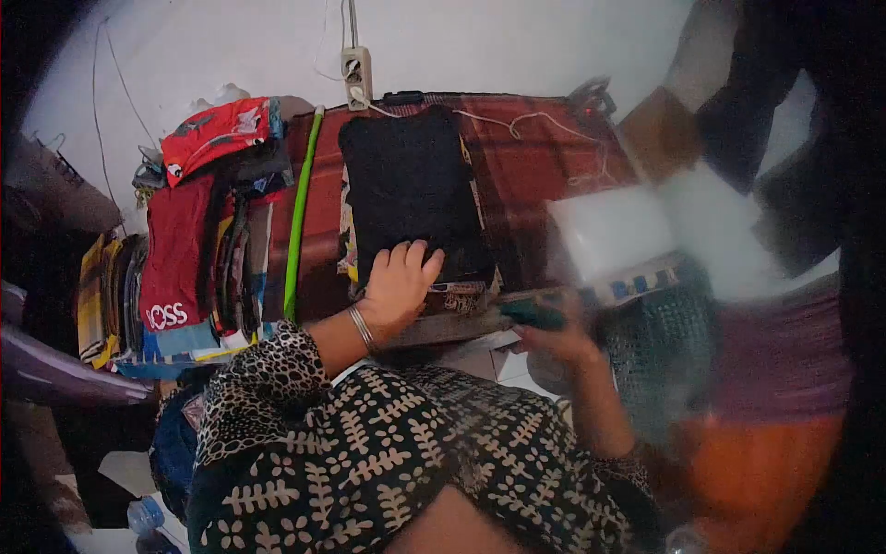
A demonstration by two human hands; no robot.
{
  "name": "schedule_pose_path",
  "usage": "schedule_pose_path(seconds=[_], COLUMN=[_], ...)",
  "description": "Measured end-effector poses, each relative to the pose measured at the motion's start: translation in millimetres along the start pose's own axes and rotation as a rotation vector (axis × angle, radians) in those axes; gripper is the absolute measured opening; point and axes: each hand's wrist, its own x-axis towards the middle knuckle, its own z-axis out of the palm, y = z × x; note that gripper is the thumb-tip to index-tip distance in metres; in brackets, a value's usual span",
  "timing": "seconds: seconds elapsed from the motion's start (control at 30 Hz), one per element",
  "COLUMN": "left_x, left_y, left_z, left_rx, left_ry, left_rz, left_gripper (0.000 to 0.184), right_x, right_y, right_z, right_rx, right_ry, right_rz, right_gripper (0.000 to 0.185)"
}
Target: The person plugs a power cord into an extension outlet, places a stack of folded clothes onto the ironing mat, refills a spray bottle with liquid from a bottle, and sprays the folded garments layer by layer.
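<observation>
A folded black garment (411, 189) lies on top of other patterned cloth on the red-brown covered table. My left hand (399, 284) rests flat on its near edge, fingers spread. My right hand (558, 337) is to the right, just off the table's front edge. Its fingers are closed round a dark green object (533, 313) whose kind I cannot make out, partly blurred. A white packet (612, 231), maybe clear plastic, lies on the table beyond that hand.
Stacks of folded clothes, including a dark red shirt (175, 254) and a red one (221, 134), stand at the left. A green stick (298, 217) lies beside them. A power strip (356, 78) hangs on the wall, its cord crossing the red-brown cloth (526, 166). A green basket (660, 355) stands right.
</observation>
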Motion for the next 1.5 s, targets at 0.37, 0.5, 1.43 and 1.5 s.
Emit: schedule_pose_path(seconds=[0.37,0.5,1.43,1.5], left_x=[-24,-23,187,190], left_y=[0,4,-178,-177], left_z=[42,32,-109,-117], left_rx=[0.179,0.163,-0.523,-0.553], left_ry=[0.276,0.288,-0.246,-0.245], left_rz=[0.03,0.045,-0.03,-0.026], left_gripper=[0.053,0.052,0.074,0.07], right_x=[8,-7,134,142], right_y=[1,-13,-105,-115], right_z=[-3,-3,53,50], right_rx=[-0.069,-0.141,-0.691,-0.742], right_ry=[0.028,0.043,0.319,0.439], right_rz=[-0.056,-0.01,-0.672,-0.694], right_gripper=[0.035,0.034,0.031,0.03])
